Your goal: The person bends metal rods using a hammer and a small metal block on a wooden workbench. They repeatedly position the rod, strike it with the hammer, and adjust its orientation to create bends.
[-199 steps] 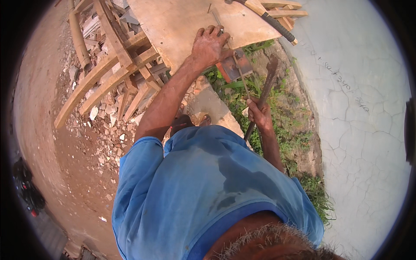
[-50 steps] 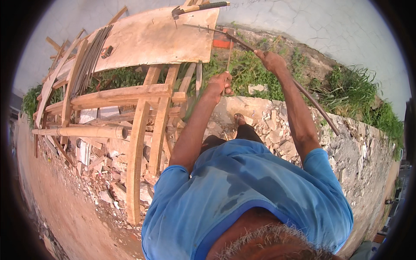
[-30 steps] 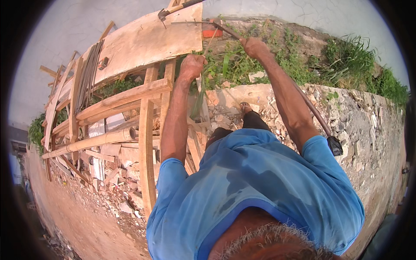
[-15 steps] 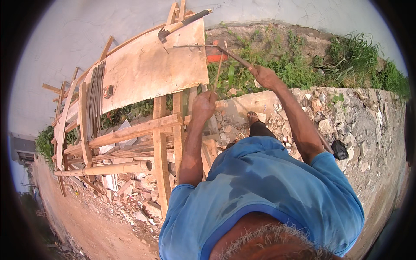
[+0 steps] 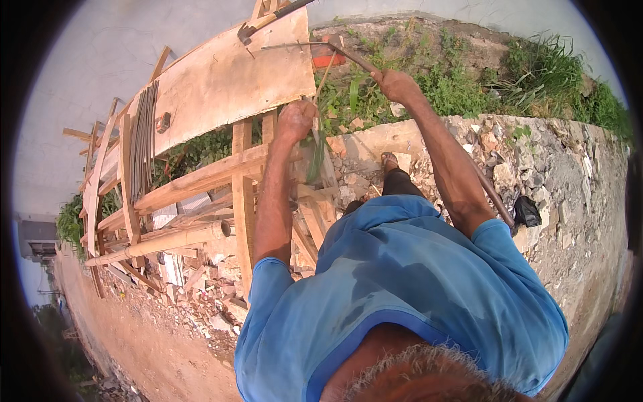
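Observation:
My right hand point(image 5: 398, 87) is closed round a long metal bar point(image 5: 360, 60), whose far end meets a thin metal rod point(image 5: 288, 45) at the right edge of the plywood board point(image 5: 228, 80). One stretch of that rod lies over the board; the other bends back toward me. My left hand point(image 5: 298, 122) is closed on this near stretch, beside the board's near right corner. An orange-red object point(image 5: 329, 60) shows just past the board's edge, under the bend. A claw hammer point(image 5: 271, 20) lies at the board's far side, close to several nails that stand up from the wood.
A bundle of thin rods point(image 5: 143, 137) and a small orange tape measure point(image 5: 163, 122) rest on the board's left part. Below stand timber posts point(image 5: 242, 201) and a bamboo pole point(image 5: 161, 244). Rubble point(image 5: 499, 167), a black bag point(image 5: 527, 212) and weeds point(image 5: 462, 94) lie to the right.
The whole view has shifted, so the board sits higher in it. My left hand has moved away from me and a little left with the rod; my right hand has also gone slightly farther out.

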A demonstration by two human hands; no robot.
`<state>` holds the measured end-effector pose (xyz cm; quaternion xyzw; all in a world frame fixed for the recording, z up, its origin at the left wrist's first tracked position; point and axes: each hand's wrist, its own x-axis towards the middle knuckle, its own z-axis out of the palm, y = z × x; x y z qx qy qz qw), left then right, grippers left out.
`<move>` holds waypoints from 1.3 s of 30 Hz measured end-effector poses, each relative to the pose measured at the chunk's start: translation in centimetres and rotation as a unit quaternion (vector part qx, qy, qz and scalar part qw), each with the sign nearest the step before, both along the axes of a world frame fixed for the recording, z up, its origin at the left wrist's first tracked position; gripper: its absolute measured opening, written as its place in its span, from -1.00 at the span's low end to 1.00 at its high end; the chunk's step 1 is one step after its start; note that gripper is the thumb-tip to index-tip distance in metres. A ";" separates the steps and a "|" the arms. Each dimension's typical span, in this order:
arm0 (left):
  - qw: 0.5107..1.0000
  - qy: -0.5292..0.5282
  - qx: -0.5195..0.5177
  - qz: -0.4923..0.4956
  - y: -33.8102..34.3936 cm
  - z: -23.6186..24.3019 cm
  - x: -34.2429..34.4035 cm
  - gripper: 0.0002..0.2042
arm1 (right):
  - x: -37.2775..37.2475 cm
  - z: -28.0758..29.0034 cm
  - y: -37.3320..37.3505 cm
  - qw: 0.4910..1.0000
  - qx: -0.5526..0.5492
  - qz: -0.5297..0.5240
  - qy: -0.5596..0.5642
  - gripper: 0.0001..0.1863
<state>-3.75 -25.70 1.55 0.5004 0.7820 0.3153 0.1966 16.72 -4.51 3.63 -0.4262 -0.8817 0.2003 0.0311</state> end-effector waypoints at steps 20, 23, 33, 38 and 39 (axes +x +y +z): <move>0.952 -0.235 0.156 0.123 5.2 -2.8 12.3 -0.67 | -3.7 -1.5 1.1 0.887 -0.294 -0.001 0.357 -0.54; 0.953 -0.182 0.210 0.119 7.5 -2.9 14.5 -0.65 | -5.5 -1.3 0.8 0.891 -0.201 -0.014 0.408 -0.58; 0.896 0.215 0.349 0.170 10.8 6.5 -1.0 -0.69 | -3.4 3.4 6.4 0.828 -0.283 0.073 0.478 -0.64; 0.934 0.246 0.244 0.087 12.1 8.9 -6.2 -0.67 | -3.2 6.3 7.5 0.793 -0.372 0.149 0.458 -0.63; 0.950 0.207 0.223 0.076 12.0 9.0 -6.2 -0.68 | -3.4 6.6 7.8 0.787 -0.385 0.155 0.457 -0.63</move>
